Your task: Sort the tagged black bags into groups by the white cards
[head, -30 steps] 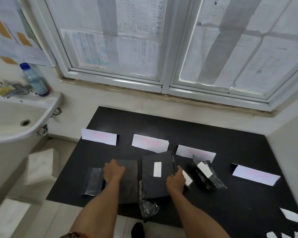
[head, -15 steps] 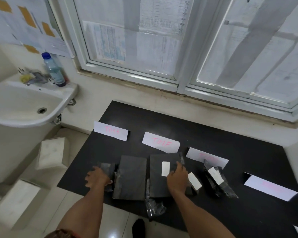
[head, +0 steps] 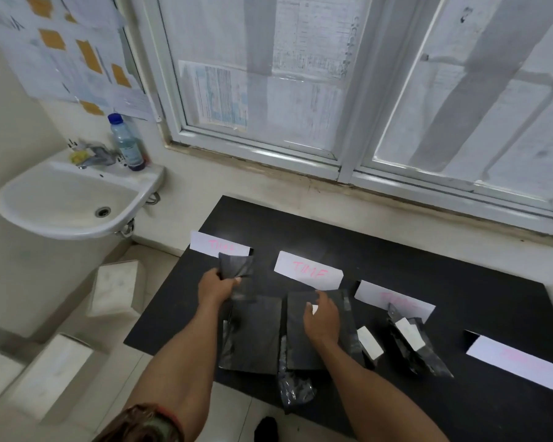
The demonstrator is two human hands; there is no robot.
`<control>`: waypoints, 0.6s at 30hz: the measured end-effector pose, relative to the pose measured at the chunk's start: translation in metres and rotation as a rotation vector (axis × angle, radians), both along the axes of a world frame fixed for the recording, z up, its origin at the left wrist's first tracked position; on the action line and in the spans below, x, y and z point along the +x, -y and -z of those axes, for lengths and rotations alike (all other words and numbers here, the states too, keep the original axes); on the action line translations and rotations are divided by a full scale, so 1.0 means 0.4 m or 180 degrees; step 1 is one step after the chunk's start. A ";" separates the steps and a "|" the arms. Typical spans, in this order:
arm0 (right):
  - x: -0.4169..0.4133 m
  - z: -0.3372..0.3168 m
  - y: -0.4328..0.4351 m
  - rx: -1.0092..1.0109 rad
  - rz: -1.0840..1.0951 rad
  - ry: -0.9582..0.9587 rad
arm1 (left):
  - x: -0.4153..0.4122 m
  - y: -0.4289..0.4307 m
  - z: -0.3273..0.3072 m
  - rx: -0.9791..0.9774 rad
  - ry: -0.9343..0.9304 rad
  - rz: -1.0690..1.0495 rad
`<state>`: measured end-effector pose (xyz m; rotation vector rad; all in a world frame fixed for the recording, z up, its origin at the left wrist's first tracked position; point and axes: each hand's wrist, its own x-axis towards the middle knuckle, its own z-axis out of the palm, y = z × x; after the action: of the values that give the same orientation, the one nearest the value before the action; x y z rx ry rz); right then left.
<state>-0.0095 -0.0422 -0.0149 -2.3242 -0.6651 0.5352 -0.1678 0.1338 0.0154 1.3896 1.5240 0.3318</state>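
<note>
Four white cards (head: pixel 219 247) are counted on the bench (head: pixel 396 269), and five black bags (head: pixel 253 333). Two hands are seen, one plastic bottle (head: pixel 126 143) and one sink (head: pixel 61 202).

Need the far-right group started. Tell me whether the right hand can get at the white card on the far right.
Probably yes. The right hand rests open on a flat bag, holding nothing, and only low crumpled bags lie between it and the far-right card.

Soft daylight comes through the papered window (head: pixel 396 90), leaving the room evenly lit with faint shadows. The white cards (head: pixel 307 271) glare, washing out their pink writing. Straight lines bow toward the edges, and the whole picture is slightly soft.
</note>
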 end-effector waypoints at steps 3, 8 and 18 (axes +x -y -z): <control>0.015 -0.038 -0.002 0.0402 0.0202 -0.0397 | 0.106 0.025 -0.026 -0.0568 0.0721 0.0349; 0.091 -0.094 0.054 0.0812 0.0632 -0.0578 | 0.324 0.178 -0.061 -0.1097 0.1019 0.1068; 0.348 -0.089 0.562 0.0589 0.1825 -0.0444 | 0.724 0.637 -0.024 -0.1690 0.0656 0.2405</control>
<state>0.1296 -0.2669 0.0207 -2.1422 0.0301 0.3440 0.1219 -0.1210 0.0248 1.3320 0.7499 -0.3660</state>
